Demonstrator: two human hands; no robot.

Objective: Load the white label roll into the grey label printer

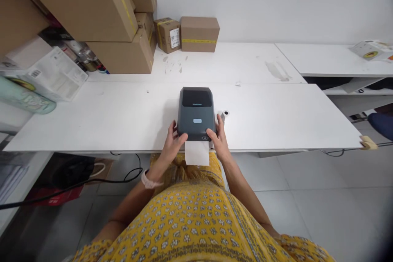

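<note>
A dark grey label printer [196, 111] sits at the front edge of a white table [276, 118]. A blank white label [197, 153] hangs out of its front slot over the table edge. My left hand [172, 142] rests against the printer's front left corner, fingers curled on the casing beside the label. My right hand [217, 137] cups the printer's front right corner, thumb on its front face. Both hands grip the printer's sides. A white watch sits on my left wrist.
Stacked cardboard boxes [92, 12] fill the back left, with two small boxes [199, 33] by the wall. Packaged goods [46, 75] lie on the left shelf. Cables [92, 180] run under the table. A second table [331, 59] with a printed box stands at the right.
</note>
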